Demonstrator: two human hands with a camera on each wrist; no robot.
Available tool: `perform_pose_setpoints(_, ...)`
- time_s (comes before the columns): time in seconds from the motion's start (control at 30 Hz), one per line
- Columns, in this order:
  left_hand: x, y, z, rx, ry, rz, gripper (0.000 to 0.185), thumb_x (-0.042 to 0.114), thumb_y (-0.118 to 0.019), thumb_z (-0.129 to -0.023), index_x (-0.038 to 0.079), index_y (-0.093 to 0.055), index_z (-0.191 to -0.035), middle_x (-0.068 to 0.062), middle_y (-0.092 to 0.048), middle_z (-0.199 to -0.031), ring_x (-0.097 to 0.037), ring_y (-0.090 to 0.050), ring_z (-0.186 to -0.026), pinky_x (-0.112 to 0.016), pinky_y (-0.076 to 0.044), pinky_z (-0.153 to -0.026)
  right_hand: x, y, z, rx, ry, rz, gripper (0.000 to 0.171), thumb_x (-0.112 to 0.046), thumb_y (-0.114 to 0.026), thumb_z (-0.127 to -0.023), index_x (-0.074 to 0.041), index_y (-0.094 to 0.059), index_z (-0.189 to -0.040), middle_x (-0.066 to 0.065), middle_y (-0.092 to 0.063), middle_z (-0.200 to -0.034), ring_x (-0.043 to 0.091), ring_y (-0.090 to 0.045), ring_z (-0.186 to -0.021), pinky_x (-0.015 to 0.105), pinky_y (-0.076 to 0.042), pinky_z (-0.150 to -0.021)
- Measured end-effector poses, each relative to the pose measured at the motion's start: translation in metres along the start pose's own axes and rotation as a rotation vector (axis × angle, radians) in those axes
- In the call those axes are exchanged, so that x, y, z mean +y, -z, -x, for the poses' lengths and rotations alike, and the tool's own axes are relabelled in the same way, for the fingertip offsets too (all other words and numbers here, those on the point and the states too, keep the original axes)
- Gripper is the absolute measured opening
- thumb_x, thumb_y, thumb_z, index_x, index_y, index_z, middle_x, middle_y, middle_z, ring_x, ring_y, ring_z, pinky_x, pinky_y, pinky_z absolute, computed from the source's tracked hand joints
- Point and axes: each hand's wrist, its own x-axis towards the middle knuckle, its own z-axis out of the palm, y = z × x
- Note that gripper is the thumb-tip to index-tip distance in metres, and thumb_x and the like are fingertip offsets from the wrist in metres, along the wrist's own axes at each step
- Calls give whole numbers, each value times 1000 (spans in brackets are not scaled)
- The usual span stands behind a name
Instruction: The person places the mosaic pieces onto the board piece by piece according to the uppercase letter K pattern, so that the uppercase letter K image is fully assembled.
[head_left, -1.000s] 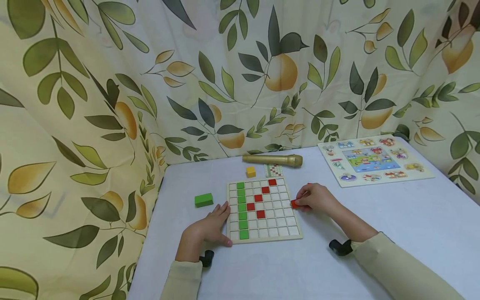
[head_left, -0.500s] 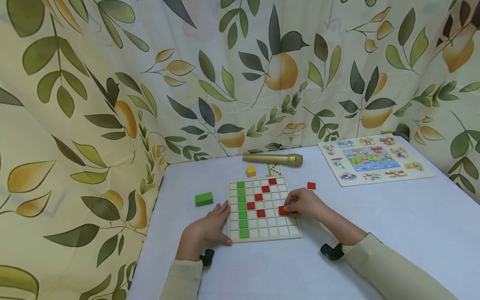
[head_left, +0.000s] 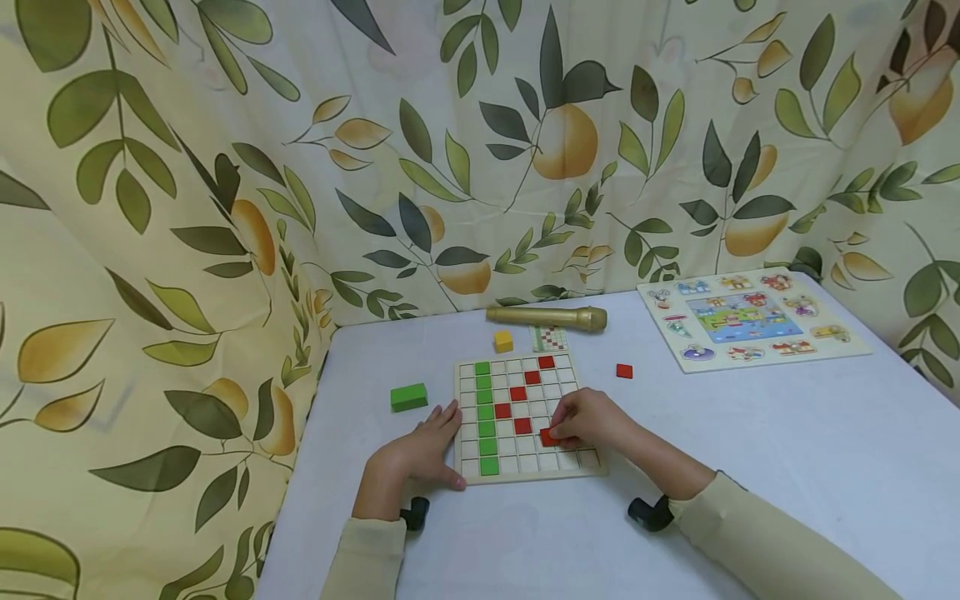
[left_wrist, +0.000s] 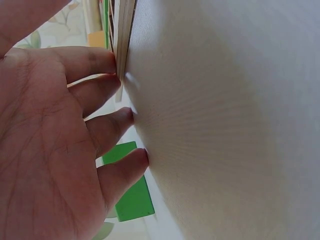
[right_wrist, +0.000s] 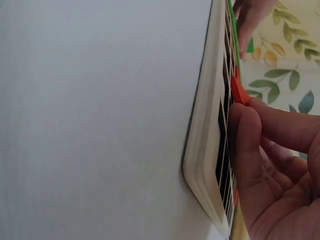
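Observation:
A square grid board (head_left: pixel 531 463) lies on the white table, with a column of green tiles (head_left: pixel 487 429) near its left side and a diagonal of red tiles (head_left: pixel 517 393) plus one more red tile (head_left: pixel 522 426). My right hand (head_left: pixel 592 419) pinches a red tile (head_left: pixel 550 437) between thumb and fingertips, over the lower right part of the grid; the right wrist view shows this tile (right_wrist: pixel 239 92) tilted against the board. Along the board's left edge rests my left hand (head_left: pixel 420 454), fingers spread and touching the edge and the table.
Left of the board lies a green block (head_left: pixel 408 397). Behind it are a yellow cube (head_left: pixel 503 341), a small pattern card (head_left: pixel 550 338) and a gold microphone (head_left: pixel 546 317). A loose red tile (head_left: pixel 624 371) lies to the right, and a picture puzzle board (head_left: pixel 750 321) at the back right.
My right hand has carried the red tile left and nearer, from beside the board's right edge to over the grid, uncovering the loose red tile. The left hand stays in place.

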Motion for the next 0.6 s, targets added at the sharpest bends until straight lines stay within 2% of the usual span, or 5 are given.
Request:
perform_pose_setpoints(0.17, 1, 1, 2, 3, 2, 0, 117, 37, -93, -68, 7, -26, -160, -6, -12, -169, -31, -6, -154, -57, -23, -118, -1, -5, 1, 9, 23, 26, 11, -11, -80, -86, -8, -70, -82, 3, -67, -74, 18, -65, -62, 30, -56, -62)
perform_pose_setpoints(0.6, 0, -1, 0, -2, 10, -11, 117, 39, -92, -69, 10, -25, -160, -3, -12, -169, -29, -5, -154, -56, -23, -118, -5, -11, 1, 16, 65, 178, 13, -13, -82, -85, -13, -71, -77, -2, -64, -75, 17, -56, -74, 30, -47, -63)
